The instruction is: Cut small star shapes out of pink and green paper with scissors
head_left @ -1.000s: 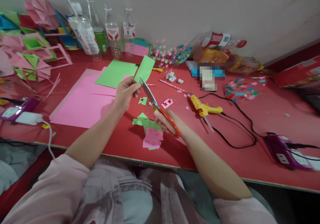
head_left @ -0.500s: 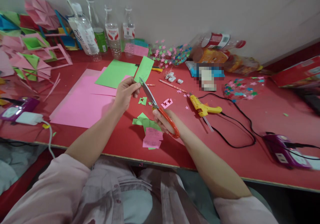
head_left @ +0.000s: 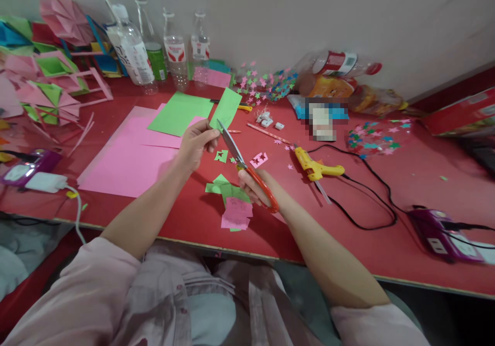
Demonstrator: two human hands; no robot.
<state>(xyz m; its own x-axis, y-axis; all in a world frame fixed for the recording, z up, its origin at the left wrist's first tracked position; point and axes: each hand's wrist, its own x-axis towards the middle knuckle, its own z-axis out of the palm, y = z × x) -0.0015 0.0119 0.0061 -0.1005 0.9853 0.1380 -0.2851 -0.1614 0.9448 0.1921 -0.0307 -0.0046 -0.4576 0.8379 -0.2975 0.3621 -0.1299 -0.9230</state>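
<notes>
My left hand pinches the lower end of a green paper strip, held up above the table. Faint pencil lines show on the strip. My right hand is closed around the orange handles of a pair of scissors. The blades point up and left, and their tips meet the strip's lower part beside my left fingers. Below, between my forearms, lie green paper scraps and pink paper pieces with pencil marks. A pink scrap and a green scrap have star-shaped holes.
Pink sheets and a green sheet lie left. To the right is a yellow glue gun with a black cable. Clear bottles stand along the wall. A purple power strip sits near the right front edge.
The green strip has turned slightly and leans a little further right. My hands and the scissors have barely moved; the whole view has shifted slightly.
</notes>
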